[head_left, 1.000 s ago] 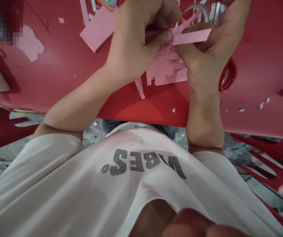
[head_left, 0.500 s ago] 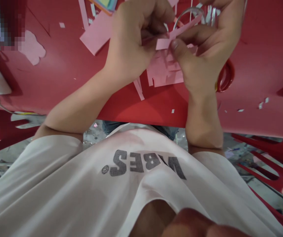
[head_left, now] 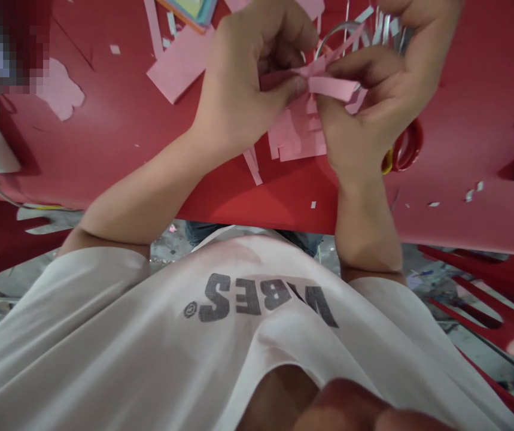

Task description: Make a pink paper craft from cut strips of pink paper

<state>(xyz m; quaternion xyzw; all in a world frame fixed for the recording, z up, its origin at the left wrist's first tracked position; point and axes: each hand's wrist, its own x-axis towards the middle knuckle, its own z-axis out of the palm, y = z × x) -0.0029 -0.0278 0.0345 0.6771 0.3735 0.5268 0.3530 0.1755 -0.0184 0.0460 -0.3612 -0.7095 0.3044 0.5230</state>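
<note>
Both my hands are raised over a red table [head_left: 104, 149] and pinch crossed pink paper strips [head_left: 328, 84] between them. My left hand [head_left: 248, 78] is closed, its thumb pressing the strips' left end. My right hand [head_left: 373, 90] is closed too, with thumb and forefinger gripping a folded strip at the crossing. Under the hands lies a pile of cut pink paper pieces [head_left: 299, 131]. A roll of clear tape [head_left: 346, 30] sits just behind my fingers, partly hidden.
Red-handled scissors [head_left: 407, 149] lie by my right wrist. A pink paper rectangle [head_left: 178, 63], a flower-shaped pink cutout [head_left: 59, 90] and small scraps lie on the left of the table. Coloured sheets [head_left: 191, 9] at the far edge. Red plastic chair [head_left: 485, 299] at lower right.
The strip in my right fingers has been turned and folded across the other strip. Both hands stayed in nearly the same place above the paper pile.
</note>
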